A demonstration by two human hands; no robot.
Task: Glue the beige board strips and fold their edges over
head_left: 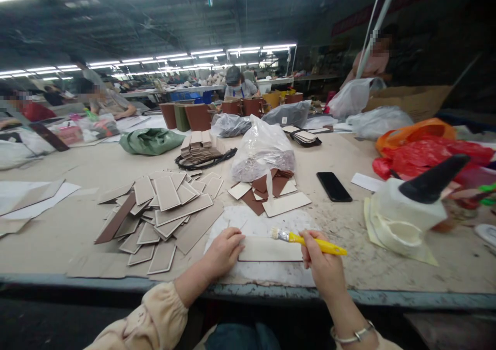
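Observation:
My right hand (320, 254) is closed round the yellow handle of a paintbrush (315, 243), whose pale bristles point left, just above a cream rectangular panel (267, 249). The panel lies flat on a white, stained sheet (287, 276) near the table's front edge. At the panel's left end, the fingers of my left hand (225, 250) are bent and press on it. Whether the bristles touch the panel I cannot tell. Left of my hands lies a loose heap of grey-beige panels with light borders (166, 205). Brown and cream pieces (287, 203) lie beyond the sheet.
A white plastic container (411, 210) with a black nozzle stands at right, near a black phone (334, 186). Behind are a clear plastic bag (263, 148), a green bag (151, 141), red bags (430, 151) and brown bucket-shaped pieces (198, 117). Several people work farther back.

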